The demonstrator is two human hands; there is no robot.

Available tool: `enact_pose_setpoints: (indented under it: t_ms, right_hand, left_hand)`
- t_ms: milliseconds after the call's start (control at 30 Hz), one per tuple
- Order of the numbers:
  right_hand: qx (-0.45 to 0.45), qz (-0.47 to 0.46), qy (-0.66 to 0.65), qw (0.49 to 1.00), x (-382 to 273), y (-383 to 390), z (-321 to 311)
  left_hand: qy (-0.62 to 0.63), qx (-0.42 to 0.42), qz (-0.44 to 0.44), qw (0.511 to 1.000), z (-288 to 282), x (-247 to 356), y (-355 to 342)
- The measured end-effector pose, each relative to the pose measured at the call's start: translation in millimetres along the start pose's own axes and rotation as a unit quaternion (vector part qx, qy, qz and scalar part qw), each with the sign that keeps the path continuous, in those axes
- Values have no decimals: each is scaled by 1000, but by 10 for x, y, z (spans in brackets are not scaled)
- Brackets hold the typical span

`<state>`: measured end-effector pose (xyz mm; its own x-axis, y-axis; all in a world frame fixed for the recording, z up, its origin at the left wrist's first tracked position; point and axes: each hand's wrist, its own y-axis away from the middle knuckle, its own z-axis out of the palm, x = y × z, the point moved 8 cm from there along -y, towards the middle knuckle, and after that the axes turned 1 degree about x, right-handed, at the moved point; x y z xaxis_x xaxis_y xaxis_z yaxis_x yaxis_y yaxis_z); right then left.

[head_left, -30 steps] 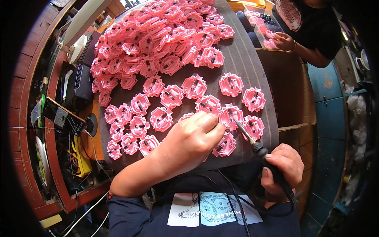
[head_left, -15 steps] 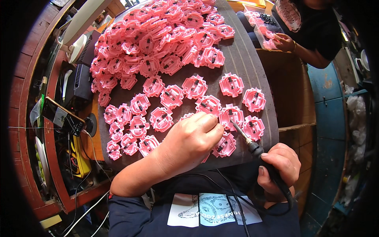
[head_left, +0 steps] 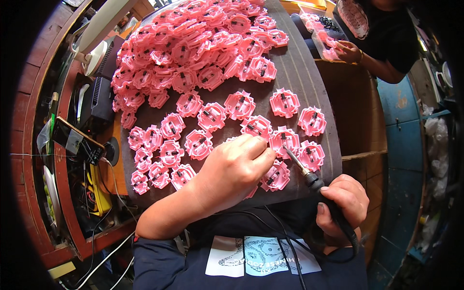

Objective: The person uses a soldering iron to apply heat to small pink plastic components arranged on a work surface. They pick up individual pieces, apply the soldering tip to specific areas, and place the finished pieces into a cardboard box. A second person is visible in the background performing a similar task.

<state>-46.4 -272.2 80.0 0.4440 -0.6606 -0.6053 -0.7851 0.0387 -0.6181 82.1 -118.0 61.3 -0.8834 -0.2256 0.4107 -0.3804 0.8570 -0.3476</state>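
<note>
My right hand [head_left: 347, 202] grips a soldering iron [head_left: 314, 182] by its black handle. The iron's metal tip reaches into a pink plastic housing [head_left: 284, 140] with small black parts inside. Close to that housing's left side, my left hand [head_left: 237, 166] is closed in a pinch; whatever it holds is hidden behind the fingers. Around both hands lie several more such housings, among them one to the right [head_left: 311, 154] and one below the left fingers [head_left: 275, 176]. My left hand partly covers others.
A big heap of pink housings [head_left: 193, 43] fills the far part of the dark board [head_left: 309, 87]. At the left stand a propped phone [head_left: 75, 140] and a black box [head_left: 95, 104]. Across on the right, a co-worker's hand [head_left: 347, 52] touches pink parts in a clear tray.
Very little differs. The view has shifted slightly; both hands and the iron keep their places at the same housing.
</note>
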Motion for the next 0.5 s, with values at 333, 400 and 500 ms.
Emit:
enact_pose_setpoints:
  t_ms: [333, 400, 500]
  right_hand:
    - [34, 17, -1, 999, -57, 29, -84]
    - [32, 25, 2, 999, -66, 65, -94]
    - [27, 42, 4, 999, -127, 112, -120]
  left_hand:
    - [43, 59, 1, 997, -256, 113, 135]
    - [46, 53, 8, 997, -229, 120, 194]
    - [55, 8, 28, 998, -164, 121, 235]
